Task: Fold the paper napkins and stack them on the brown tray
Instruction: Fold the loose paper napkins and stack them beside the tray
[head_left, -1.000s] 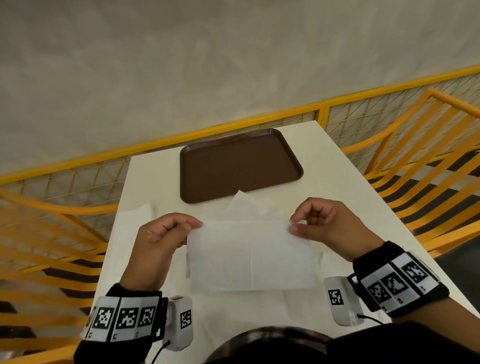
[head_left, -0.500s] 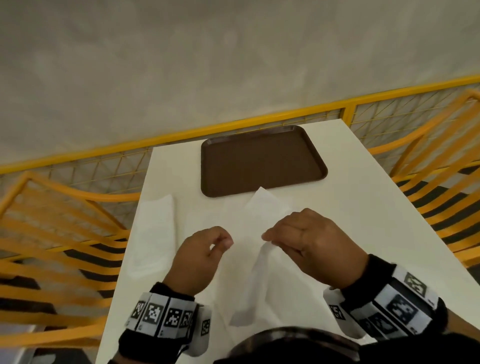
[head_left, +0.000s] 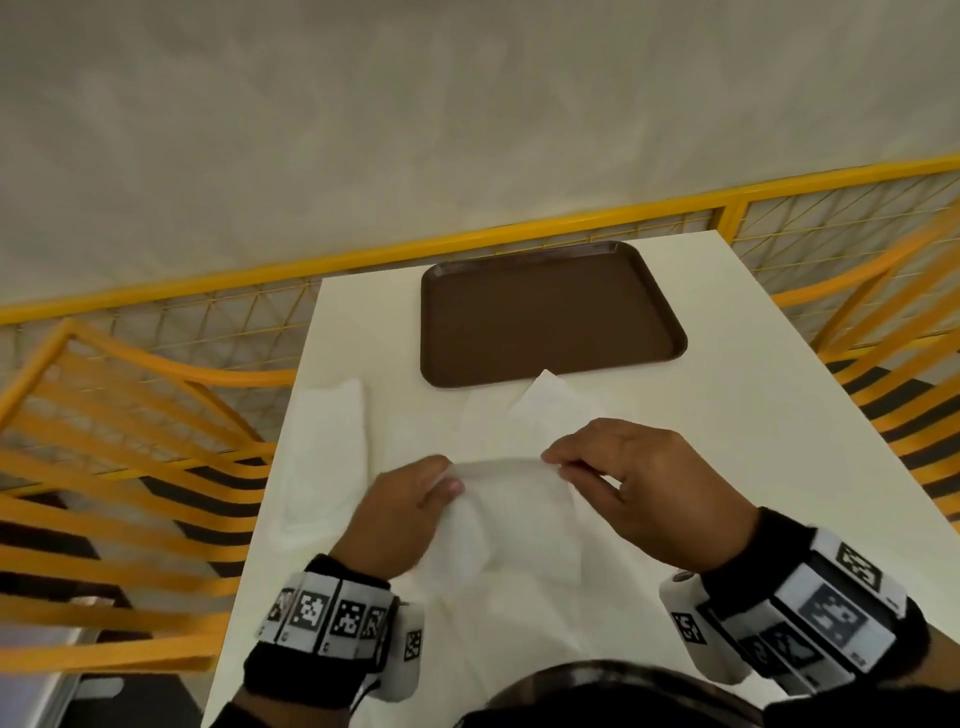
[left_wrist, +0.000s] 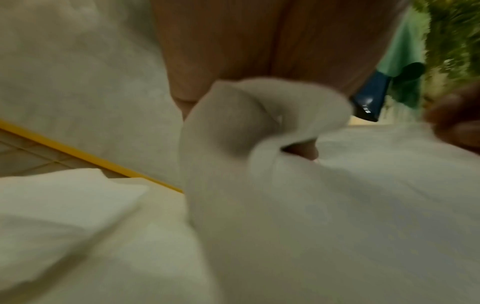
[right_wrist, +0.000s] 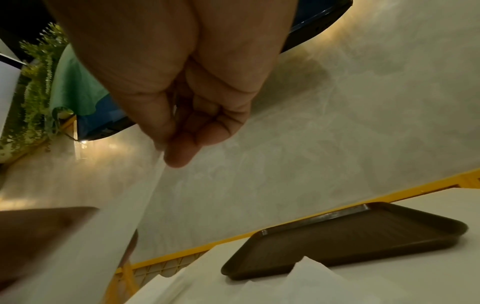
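Napkins, left to right: spare stack (head_left: 324, 457) at the table (head_left: 727, 447) edge, untouched. My left hand (head_left: 400, 514) pinches one top corner of the napkin (head_left: 514, 514) in work, right hand (head_left: 631, 488) pinches the other; sheet hangs above the table, fold unfinished. More loose sheets (head_left: 550, 405) lie beneath. Brown tray (head_left: 545, 317) beyond holds nothing. Judgement: task barely begun, all stacking remains.

White paper napkin (head_left: 511, 506) folded, held up just short of brown tray (head_left: 545, 317); tray flat, bare. More napkins (head_left: 324, 457) lie left of tray's near edge.
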